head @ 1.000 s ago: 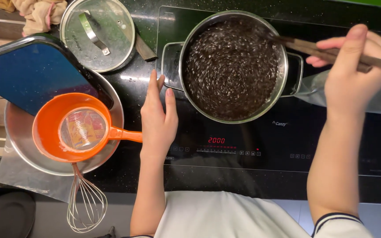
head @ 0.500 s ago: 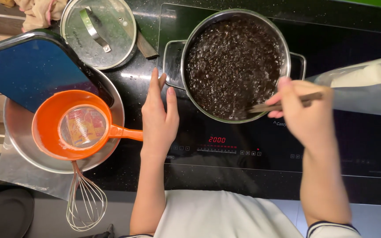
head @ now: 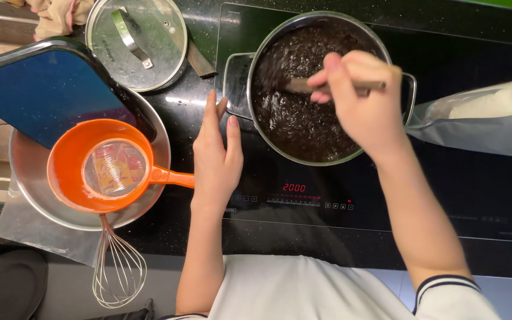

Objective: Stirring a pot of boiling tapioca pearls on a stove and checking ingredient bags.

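While the round steel pot of dark, glossy mixture (head: 303,127) sits at upper centre on the black induction cooktop (head: 445,189), the right hand (head: 360,101) has its fingers wrapped tight round a wooden spoon handle (head: 303,86) over it. The left hand (head: 216,157) lies flat, fingers straight and holding nothing, fingertips at the pot's side handle (head: 235,83). An orange plastic strainer (head: 99,166) rests in a steel bowl (head: 31,189) at left.

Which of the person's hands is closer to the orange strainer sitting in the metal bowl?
The left. The left hand lies flat on the cooktop just right of the orange strainer, beside its handle tip. The right hand is farther right, over the pot, gripping a wooden utensil.
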